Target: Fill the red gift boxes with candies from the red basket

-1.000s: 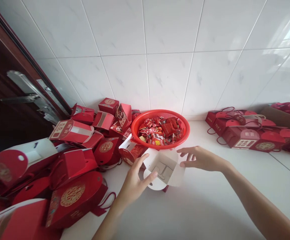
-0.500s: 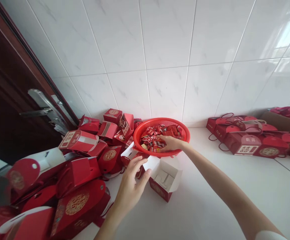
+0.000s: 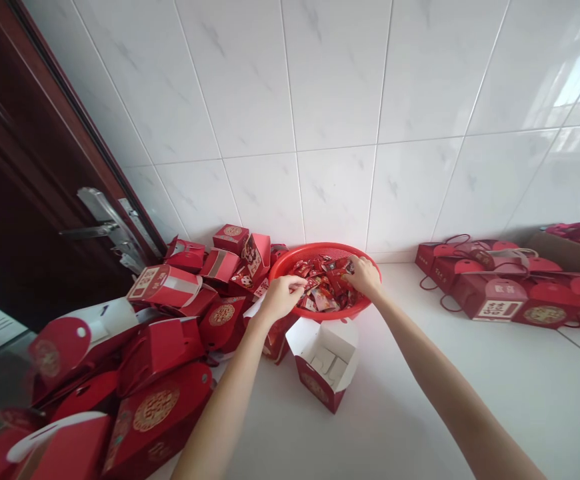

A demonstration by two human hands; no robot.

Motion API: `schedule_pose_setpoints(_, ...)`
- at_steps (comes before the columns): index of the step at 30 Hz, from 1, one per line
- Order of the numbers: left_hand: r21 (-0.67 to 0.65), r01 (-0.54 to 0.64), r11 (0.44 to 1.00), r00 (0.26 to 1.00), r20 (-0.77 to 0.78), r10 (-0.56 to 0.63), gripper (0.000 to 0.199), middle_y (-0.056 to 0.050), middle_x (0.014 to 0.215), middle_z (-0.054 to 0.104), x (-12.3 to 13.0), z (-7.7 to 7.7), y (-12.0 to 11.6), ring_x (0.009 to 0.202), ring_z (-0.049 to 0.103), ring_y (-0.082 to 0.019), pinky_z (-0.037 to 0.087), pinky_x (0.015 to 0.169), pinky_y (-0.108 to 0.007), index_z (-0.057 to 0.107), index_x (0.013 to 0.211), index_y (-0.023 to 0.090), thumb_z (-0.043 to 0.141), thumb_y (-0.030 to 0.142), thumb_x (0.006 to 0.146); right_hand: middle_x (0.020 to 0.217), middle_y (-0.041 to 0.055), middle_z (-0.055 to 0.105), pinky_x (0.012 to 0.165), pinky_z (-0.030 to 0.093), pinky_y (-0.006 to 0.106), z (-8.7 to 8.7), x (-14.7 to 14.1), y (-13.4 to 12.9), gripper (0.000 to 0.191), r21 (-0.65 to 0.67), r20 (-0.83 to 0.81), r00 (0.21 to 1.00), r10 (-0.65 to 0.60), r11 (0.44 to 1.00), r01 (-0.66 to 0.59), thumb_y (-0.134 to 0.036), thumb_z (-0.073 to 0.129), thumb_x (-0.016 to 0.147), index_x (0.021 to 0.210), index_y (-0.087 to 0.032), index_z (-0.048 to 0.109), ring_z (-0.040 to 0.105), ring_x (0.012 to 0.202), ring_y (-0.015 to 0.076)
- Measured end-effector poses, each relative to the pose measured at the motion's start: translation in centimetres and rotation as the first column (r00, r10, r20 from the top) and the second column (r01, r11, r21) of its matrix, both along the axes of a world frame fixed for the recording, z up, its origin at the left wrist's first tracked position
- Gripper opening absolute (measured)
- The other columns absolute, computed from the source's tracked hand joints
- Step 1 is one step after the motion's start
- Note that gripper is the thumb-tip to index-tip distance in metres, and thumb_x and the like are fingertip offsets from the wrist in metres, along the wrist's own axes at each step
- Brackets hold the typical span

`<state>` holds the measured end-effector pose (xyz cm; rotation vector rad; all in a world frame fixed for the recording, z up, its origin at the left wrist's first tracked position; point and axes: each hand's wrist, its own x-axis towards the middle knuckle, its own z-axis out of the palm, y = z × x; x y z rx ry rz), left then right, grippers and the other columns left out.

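Note:
A red plastic basket [image 3: 337, 251] by the wall holds many red-wrapped candies [image 3: 326, 301]. My left hand [image 3: 281, 298] is over the basket's left rim, its thumb and fingertips pinched on a small red candy packet [image 3: 311, 285]. Inside the right part of the basket is my right hand [image 3: 365, 275], fingers curled down among the candies; what they grip is hidden. In front of the basket stands an open red gift box [image 3: 323, 383], white inside, its flaps up and no candy visible in it. Another red box [image 3: 276, 343] is partly covered by my left hand and forearm.
Red gift boxes [image 3: 160, 407] are heaped on the left, up to a dark door [image 3: 35, 160] with a metal handle [image 3: 90, 231]. More boxes with cord handles [image 3: 490, 293] stand at right, beside a carton [image 3: 570, 250]. White tiles [image 3: 335, 193] back the white surface [image 3: 395, 413].
My left hand has gone from beside the open box up to the basket and closed on a candy packet. My right hand has shifted right within the basket. The view has tilted slightly.

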<state>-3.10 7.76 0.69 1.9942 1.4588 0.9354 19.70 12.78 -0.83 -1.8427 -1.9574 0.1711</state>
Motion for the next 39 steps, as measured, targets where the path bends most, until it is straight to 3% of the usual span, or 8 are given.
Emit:
schedule_pose_setpoints(5, -0.179, 0.099, 0.979, 0.974, -0.184, -0.133, 0.008, -0.01, 0.086, 0.079, 2.9, -0.3, 4.4, 0.093, 0.072, -0.033, 0.053, 0.085, -0.038, 0.074, 0.068, 0.021, 0.075, 0.016, 0.062, 0.126, 0.0185, 0.059, 0.096, 0.041, 0.041, -0.4, -0.1, 0.0, 0.04, 0.056, -0.022, 1.0, 0.003, 0.998, -0.001, -0.015, 0.054, 0.085, 0.124, -0.014, 0.058, 0.053, 0.119, 0.0335)
schedule_pose_setpoints(11, -0.26, 0.158, 0.953, 0.94, -0.255, -0.225, 0.041, -0.008, 0.084, 0.077, 5.0, -0.9, 5.8, 0.096, 0.068, -0.038, 0.05, 0.081, -0.037, 0.07, 0.071, 0.024, 0.084, 0.008, 0.036, 0.133, 0.0141, 0.057, 0.101, 0.041, 0.04, -0.8, -0.1, 0.0, 0.042, 0.105, -0.076, 0.984, 0.162, 0.983, -0.153, -0.014, 0.056, 0.083, 0.125, -0.018, 0.06, 0.052, 0.124, 0.0305)
schedule_pose_setpoints(15, -0.222, 0.138, 0.965, 0.971, -0.161, -0.176, 0.021, -0.007, 0.07, 0.071, 4.7, -1.9, 5.4, 0.093, 0.068, -0.035, 0.048, 0.08, -0.035, 0.061, 0.058, 0.023, 0.08, 0.017, 0.052, 0.132, 0.0122, 0.061, 0.105, 0.042, 0.04, -1.1, -0.2, 0.0, 0.044, 0.126, -0.157, 0.941, 0.301, 0.951, -0.283, -0.01, 0.061, 0.079, 0.122, -0.018, 0.064, 0.054, 0.125, 0.029)
schedule_pose_setpoints(19, -0.208, 0.116, 0.971, 0.992, 0.08, -0.101, 0.021, -0.007, 0.064, 0.069, 3.9, -2.4, 4.9, 0.081, 0.069, -0.03, 0.05, 0.073, -0.036, 0.057, 0.059, 0.021, 0.066, 0.031, 0.075, 0.126, 0.0112, 0.067, 0.105, 0.044, 0.042, -1.2, -0.1, 0.1, 0.039, 0.163, -0.293, 0.875, 0.385, 0.922, -0.351, -0.01, 0.06, 0.08, 0.117, -0.019, 0.068, 0.059, 0.121, 0.0283)
schedule_pose_setpoints(25, -0.226, 0.236, 0.945, 0.894, 0.432, -0.12, 0.034, -0.007, 0.075, 0.075, 3.5, -2.1, 4.6, 0.075, 0.072, -0.024, 0.055, 0.075, -0.037, 0.068, 0.079, 0.017, 0.071, 0.051, 0.074, 0.118, 0.008, 0.072, 0.095, 0.054, 0.036, -1.1, 0.5, 0.4, 0.03, 0.216, -0.512, 0.697, 0.502, 0.861, -0.461, -0.023, 0.05, 0.091, 0.113, -0.019, 0.07, 0.068, 0.108, 0.0221)
schedule_pose_setpoints(31, -0.208, 0.289, 0.934, 0.832, 0.538, -0.138, 0.045, -0.006, 0.077, 0.077, 3.7, -2.1, 4.5, 0.074, 0.072, -0.023, 0.056, 0.074, -0.036, 0.073, 0.083, 0.015, 0.083, 0.053, 0.062, 0.091, 0.0068, 0.075, 0.077, 0.056, 0.035, -1.1, 0.9, 0.2, 0.036, 0.172, -0.78, 0.372, 0.503, 0.745, -0.645, -0.047, 0.076, 0.077, 0.094, -0.015, 0.07, 0.071, 0.085, 0.0221)
schedule_pose_setpoints(34, -0.199, 0.301, 0.933, 0.817, 0.559, -0.145, 0.049, -0.007, 0.086, 0.078, 3.8, -1.9, 4.3, 0.078, 0.072, -0.023, 0.056, 0.079, -0.038, 0.075, 0.089, 0.015, 0.084, 0.054, 0.061, 0.085, 0.005, 0.073, 0.075, 0.055, 0.033, -1.1, 1.1, 0.2, 0.037, 0.161, -0.828, 0.33, 0.453, 0.757, -0.633, -0.046, 0.082, 0.07, 0.086, -0.015, 0.069, 0.069, 0.08, 0.0203)
schedule_pose_setpoints(39, -0.2, 0.332, 0.922, 0.816, 0.55, -0.175, 0.047, -0.006, 0.081, 0.077, 4.0, -1.5, 4.1, 0.077, 0.07, -0.022, 0.055, 0.083, -0.037, 0.076, 0.083, 0.015, 0.09, 0.048, 0.054, 0.092, 0.0064, 0.076, 0.08, 0.057, 0.036, -1.0, 1.2, 0.1, 0.044, 0.204, -0.899, 0.201, 0.389, 0.779, -0.593, -0.043, 0.085, 0.068, 0.098, -0.015, 0.069, 0.071, 0.082, 0.0212)
